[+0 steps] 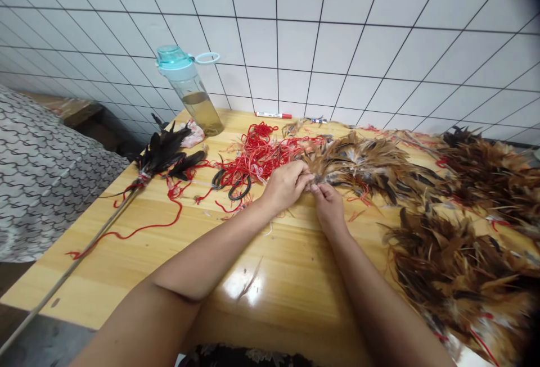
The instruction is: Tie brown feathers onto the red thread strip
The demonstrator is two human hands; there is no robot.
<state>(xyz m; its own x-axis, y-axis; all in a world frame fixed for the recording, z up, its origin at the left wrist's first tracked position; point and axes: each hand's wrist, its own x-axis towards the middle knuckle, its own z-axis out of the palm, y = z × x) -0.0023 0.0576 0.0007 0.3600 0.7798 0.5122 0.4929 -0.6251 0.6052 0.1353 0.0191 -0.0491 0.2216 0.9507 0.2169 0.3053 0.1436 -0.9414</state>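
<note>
Both my hands meet at the middle of a wooden table [152, 260]. My left hand [286, 184] is closed, its fingers pinched on the stem end of a brown feather bundle [363, 164]. My right hand [328, 201] is closed too, pinching the same end from below. The bundle stretches to the right from my fingers. A tangle of red string [257, 156] lies just left of my left hand, with black-handled scissors [236, 184] in it.
A thin stick with black feathers [162, 156] tied on by red string lies at the left. A clear bottle with a teal lid [192, 91] stands at the back by the tiled wall. More brown feather heaps [455, 266] cover the right side. A red marker [273, 114] lies by the wall.
</note>
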